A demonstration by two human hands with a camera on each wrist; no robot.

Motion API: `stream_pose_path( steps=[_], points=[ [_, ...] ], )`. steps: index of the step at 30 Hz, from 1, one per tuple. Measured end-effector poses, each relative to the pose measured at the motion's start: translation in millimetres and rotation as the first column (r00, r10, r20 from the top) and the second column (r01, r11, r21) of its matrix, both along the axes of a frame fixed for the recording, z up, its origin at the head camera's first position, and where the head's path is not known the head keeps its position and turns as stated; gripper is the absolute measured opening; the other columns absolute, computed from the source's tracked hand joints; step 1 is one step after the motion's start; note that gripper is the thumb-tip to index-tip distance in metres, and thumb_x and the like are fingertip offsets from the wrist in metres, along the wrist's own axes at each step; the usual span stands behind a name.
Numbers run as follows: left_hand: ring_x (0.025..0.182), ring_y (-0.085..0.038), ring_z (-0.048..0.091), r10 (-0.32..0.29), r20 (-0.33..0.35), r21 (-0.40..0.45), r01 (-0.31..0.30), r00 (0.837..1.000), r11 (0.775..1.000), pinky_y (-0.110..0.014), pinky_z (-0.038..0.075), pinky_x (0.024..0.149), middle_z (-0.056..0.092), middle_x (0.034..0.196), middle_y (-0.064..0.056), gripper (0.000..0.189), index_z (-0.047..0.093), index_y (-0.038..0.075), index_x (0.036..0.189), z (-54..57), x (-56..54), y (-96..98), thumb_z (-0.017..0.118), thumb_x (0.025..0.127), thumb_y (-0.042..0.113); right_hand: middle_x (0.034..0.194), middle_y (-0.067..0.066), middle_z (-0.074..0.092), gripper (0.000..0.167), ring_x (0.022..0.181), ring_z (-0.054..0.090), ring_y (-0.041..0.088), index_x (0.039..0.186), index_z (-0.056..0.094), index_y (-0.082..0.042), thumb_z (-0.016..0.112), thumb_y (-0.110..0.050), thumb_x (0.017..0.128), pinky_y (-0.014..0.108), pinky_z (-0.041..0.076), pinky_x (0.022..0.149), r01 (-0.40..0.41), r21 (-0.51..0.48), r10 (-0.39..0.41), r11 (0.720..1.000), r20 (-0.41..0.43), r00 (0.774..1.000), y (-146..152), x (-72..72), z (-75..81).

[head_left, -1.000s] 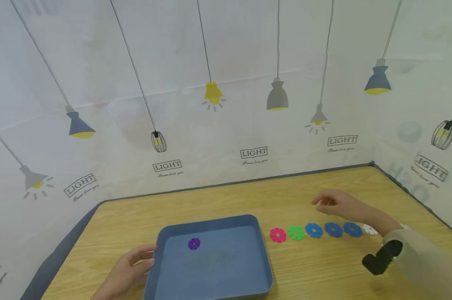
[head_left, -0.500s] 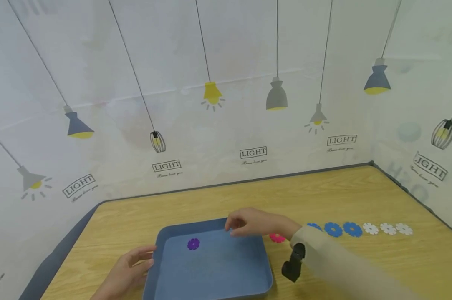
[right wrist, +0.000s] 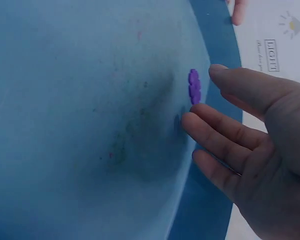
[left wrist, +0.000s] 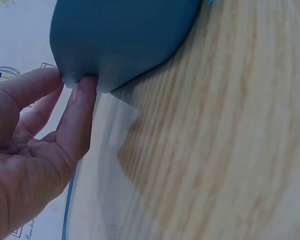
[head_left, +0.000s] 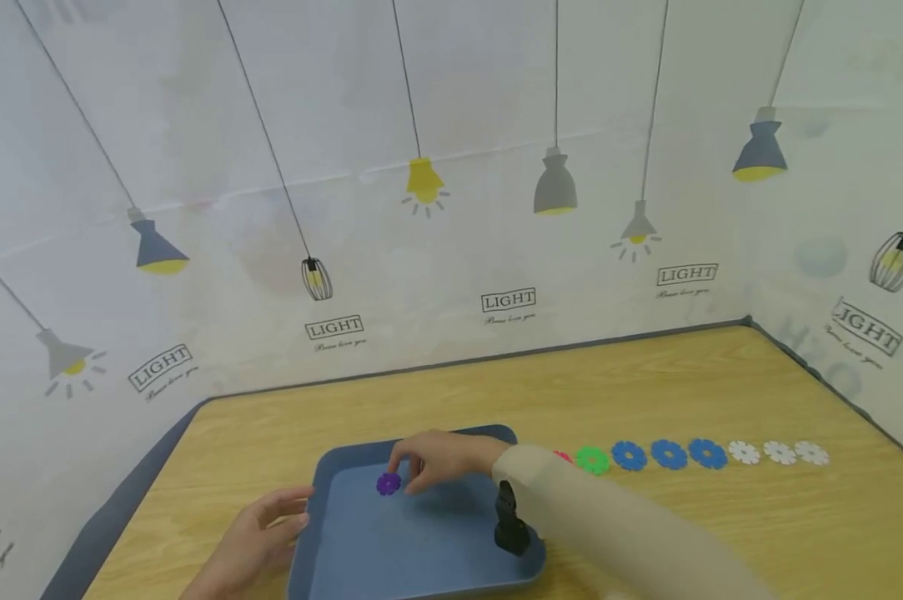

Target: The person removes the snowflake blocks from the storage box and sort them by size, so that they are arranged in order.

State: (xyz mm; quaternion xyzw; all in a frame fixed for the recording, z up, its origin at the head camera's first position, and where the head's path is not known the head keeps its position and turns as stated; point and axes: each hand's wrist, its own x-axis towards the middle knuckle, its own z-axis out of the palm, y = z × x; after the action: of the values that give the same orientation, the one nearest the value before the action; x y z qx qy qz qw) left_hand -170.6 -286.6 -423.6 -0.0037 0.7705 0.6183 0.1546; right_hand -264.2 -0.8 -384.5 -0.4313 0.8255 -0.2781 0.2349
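A purple flower-shaped disc lies in the blue tray, toward its far left. My right hand is over the tray, with the index fingertip right at the disc's edge. In the right wrist view, the purple disc shows just beyond the spread thumb and fingers of the right hand, not gripped. At the tray's left side, my left hand touches the rim with its fingertips. The left wrist view has the thumb and fingers of the left hand against the tray's edge.
On the wooden table, right of the tray, runs a row of flower discs: a pink disc partly behind the right sleeve, a green disc, three blue discs and three white discs. A lamp-patterned backdrop stands behind.
My right hand has moved left from above the disc row, across the tray, to the purple disc. The left hand has stayed at the tray's left rim.
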Motion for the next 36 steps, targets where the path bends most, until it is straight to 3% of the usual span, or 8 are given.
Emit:
stream_pose_path(
  steps=[7,18,26,31,36],
  points=[
    [0.104,-0.025,0.053,0.004,-0.023,0.014,-0.004,1.0,1.0,-0.042,0.049,0.083,0.043,0.125,-0.024,0.053,0.036,-0.009,0.133,0.5,-0.7,0.6,0.057,0.092,0.017,0.08,-0.006,0.057,0.034,0.057,0.057,0.012,0.118,0.056,-0.012,0.066,-0.014,0.085,0.019,0.046,0.054,0.024,0.077,-0.023,0.997,-0.017,1.0,-18,-3.0,-8.4],
    [0.106,-0.026,0.053,0.001,-0.017,0.006,-0.001,1.0,1.0,-0.043,0.049,0.083,0.04,0.128,-0.025,0.053,0.036,-0.008,0.134,0.3,-0.9,-0.2,0.057,0.092,0.017,0.11,0.0,0.057,0.03,0.052,0.056,0.011,0.117,0.06,-0.012,0.064,-0.014,0.087,0.018,0.047,0.049,0.091,0.131,-0.08,0.987,-0.082,0.993,-32,-6.1,-14.9],
    [0.107,-0.026,0.052,0.004,-0.024,-0.002,-0.004,1.0,1.0,-0.043,0.049,0.083,0.042,0.128,-0.025,0.052,0.037,-0.008,0.134,1.3,-0.6,-0.3,0.057,0.092,0.016,0.112,0.0,0.057,0.027,0.055,0.056,0.007,0.111,0.063,-0.013,0.066,-0.011,0.085,0.017,0.047,0.047,0.134,0.124,-0.121,0.983,-0.113,0.986,-37,-6.4,-19.3],
    [0.105,-0.025,0.052,0.007,-0.038,0.002,-0.007,0.999,1.0,-0.043,0.05,0.082,0.043,0.125,-0.024,0.052,0.037,-0.009,0.133,0.9,-0.7,0.6,0.057,0.091,0.016,0.099,-0.002,0.058,0.023,0.063,0.053,0.005,0.104,0.063,-0.012,0.07,-0.011,0.082,0.016,0.046,0.049,0.15,0.113,-0.13,0.982,-0.167,0.977,-40,-6.3,-20.4],
    [0.104,-0.024,0.053,0.009,-0.043,0.006,-0.009,0.999,1.0,-0.042,0.05,0.082,0.044,0.124,-0.023,0.053,0.037,-0.01,0.132,1.6,0.4,1.2,0.058,0.091,0.016,0.085,-0.007,0.057,0.022,0.07,0.049,0.005,0.094,0.062,-0.015,0.075,-0.013,0.077,0.018,0.043,0.059,0.157,0.099,-0.123,0.983,-0.286,0.95,-43,-5.5,-21.2]
  ],
)
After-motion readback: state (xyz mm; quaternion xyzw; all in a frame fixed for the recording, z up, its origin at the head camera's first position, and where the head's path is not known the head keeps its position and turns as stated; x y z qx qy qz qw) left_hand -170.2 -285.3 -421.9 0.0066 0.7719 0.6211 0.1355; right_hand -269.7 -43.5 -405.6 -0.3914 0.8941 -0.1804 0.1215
